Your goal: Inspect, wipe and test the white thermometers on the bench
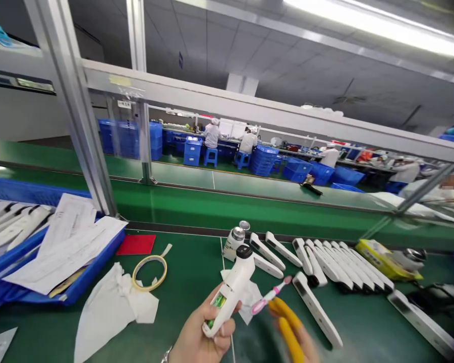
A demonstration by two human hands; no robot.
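A white handheld device with a dark tip rests in my left hand, its fingers wrapped round the lower body. Green shows through an opening in the device's side. My right hand, blurred, is closed round a tool with yellow-orange handles; the tool's working end cannot be made out. Between the hands, a pink and white toothbrush lies near the tool. Under and beside the held device is a white cloth.
Several white devices line the right side, near a yellow packet. A metal-topped bottle stands behind my left hand. To the left are a tape roll, crumpled cloth, red card and blue bin.
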